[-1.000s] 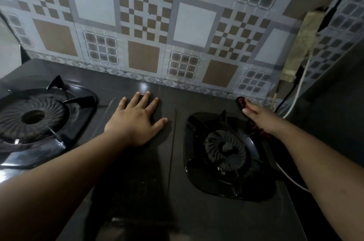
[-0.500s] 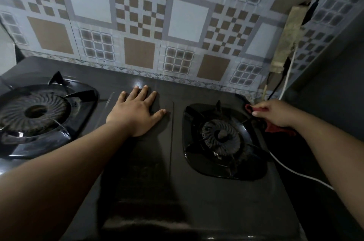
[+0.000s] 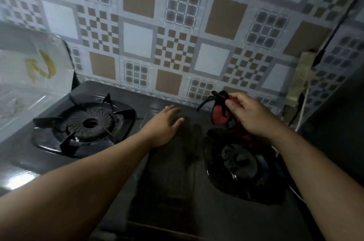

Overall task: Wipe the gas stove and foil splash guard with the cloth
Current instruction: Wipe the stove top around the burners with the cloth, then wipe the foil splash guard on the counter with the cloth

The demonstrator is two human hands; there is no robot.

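Note:
A black two-burner gas stove (image 3: 173,191) fills the lower view, with a left burner (image 3: 88,122) and a right burner (image 3: 240,163). My left hand (image 3: 165,124) rests flat, fingers straight, on the stove top between the burners. Above the right burner my right hand (image 3: 252,116) grips a red and black cloth (image 3: 218,112), lifted off the surface. The patterned splash guard (image 3: 177,33) covers the wall behind the stove. A shiny foil panel (image 3: 29,83) with a yellowish stain stands at the stove's left side.
At the right, a grimy power strip (image 3: 301,81) hangs on the wall with a white cable (image 3: 303,110) and a black cable running down beside the stove. A dark surface lies right of the stove.
My right hand has picked the cloth up from the stove's back right corner and raised it over the right burner. The camera has turned left, bringing the foil panel into view. My left hand stays flat.

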